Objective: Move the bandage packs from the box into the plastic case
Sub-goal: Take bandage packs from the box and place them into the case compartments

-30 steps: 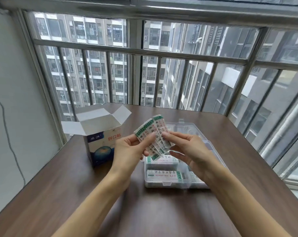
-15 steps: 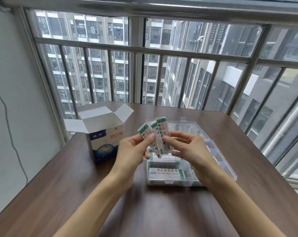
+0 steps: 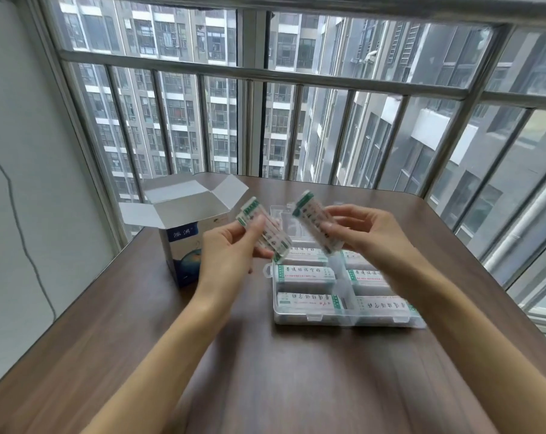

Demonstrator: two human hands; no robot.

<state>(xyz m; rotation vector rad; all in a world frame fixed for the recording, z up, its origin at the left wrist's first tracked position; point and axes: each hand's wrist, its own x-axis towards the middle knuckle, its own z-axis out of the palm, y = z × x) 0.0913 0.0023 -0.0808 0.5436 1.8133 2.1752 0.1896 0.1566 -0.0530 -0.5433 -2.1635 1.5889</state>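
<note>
My left hand (image 3: 231, 252) pinches a small stack of white bandage packs with green ends (image 3: 267, 231) above the table, just left of the clear plastic case (image 3: 312, 319). Over the case's far half, my right hand (image 3: 368, 236) pinches another bandage pack (image 3: 315, 222), held tilted. The case lies open, and several of its compartments hold bandage packs (image 3: 304, 274). A blue and white cardboard box (image 3: 181, 242) stands to the left with its top flaps open; my left hand hides part of its front.
Everything sits on a dark wooden table (image 3: 265, 371). A metal window grille (image 3: 253, 73) runs along the table's far and right edges, and a grey wall (image 3: 24, 183) closes off the left side.
The packs were held together between both hands in one bunch. Now the hands have pulled apart, the right one carrying a pack to the right, the left keeping the others.
</note>
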